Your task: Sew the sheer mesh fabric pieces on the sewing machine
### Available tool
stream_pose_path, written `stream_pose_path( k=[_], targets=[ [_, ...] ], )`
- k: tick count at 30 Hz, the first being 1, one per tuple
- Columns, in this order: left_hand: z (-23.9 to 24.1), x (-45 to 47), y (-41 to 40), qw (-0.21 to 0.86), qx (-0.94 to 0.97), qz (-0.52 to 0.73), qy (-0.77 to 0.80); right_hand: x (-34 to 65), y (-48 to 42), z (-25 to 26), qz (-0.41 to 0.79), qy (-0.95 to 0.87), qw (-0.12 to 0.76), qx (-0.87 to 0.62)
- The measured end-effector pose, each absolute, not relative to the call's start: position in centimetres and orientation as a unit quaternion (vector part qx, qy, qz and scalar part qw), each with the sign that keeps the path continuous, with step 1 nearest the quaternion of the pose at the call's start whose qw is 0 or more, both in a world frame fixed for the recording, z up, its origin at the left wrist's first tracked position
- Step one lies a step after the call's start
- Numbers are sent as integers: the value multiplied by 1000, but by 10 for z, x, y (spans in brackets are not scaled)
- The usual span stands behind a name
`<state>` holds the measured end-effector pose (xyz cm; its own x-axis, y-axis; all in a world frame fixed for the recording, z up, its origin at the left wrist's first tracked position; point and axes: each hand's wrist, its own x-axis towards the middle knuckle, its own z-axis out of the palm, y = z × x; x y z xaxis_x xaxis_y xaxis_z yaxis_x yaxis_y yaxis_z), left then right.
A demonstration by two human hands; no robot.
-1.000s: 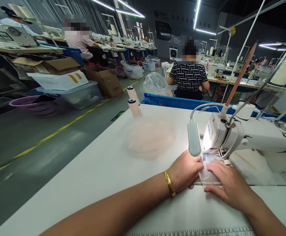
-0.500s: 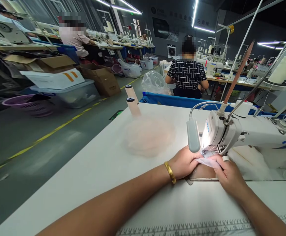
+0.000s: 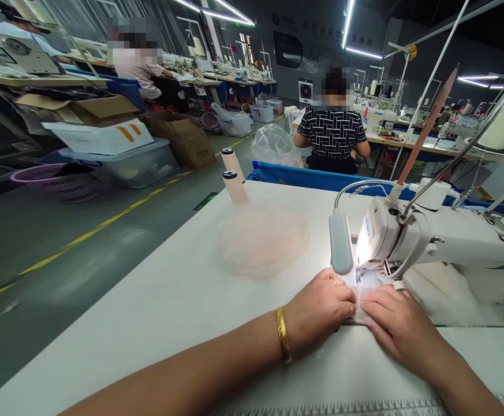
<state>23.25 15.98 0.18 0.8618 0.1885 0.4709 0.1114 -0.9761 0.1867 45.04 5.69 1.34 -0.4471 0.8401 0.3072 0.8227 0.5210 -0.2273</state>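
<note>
A narrow piece of sheer pale fabric (image 3: 359,312) lies under the needle area of the white sewing machine (image 3: 390,228). My left hand (image 3: 321,309), with a gold bangle at the wrist, is closed on the fabric's left side, fingertips curled. Opposite it, my right hand (image 3: 401,323) holds the right side, its fingers bent together and pressing on the cloth. A small gap of fabric shows between the two hands. The thumbs are mostly hidden. A grey lamp head (image 3: 340,242) hangs just above my left hand, and light falls at the needle.
A round heap of sheer peach fabric (image 3: 264,240) rests on the white table (image 3: 169,323), with two thread cones (image 3: 235,188) behind it. More sheer cloth (image 3: 444,286) lies under the machine arm. A ruler strip (image 3: 364,407) runs along the front edge. A co-worker (image 3: 332,127) sits ahead.
Both hands have come nearer to me, away from the needle, with the fabric between them. My right hand has turned from a side pinch to fingers pressed down on the cloth.
</note>
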Motion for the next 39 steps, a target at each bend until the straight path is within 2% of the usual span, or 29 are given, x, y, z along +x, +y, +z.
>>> stream_pose_path(
  k=[7,17,33,39],
  targets=[
    [1,235,170,54,962,243,112,450,64,7,-7,-839,209,-502],
    [0,233,172,64,970,223,77,448,63,6,-46,-837,216,-501],
    [8,244,184,-1,964,235,124,452,75,-6,-32,-804,199,-559],
    [12,244,188,32,962,228,148,455,77,-12,-32,-797,190,-572]
  ],
)
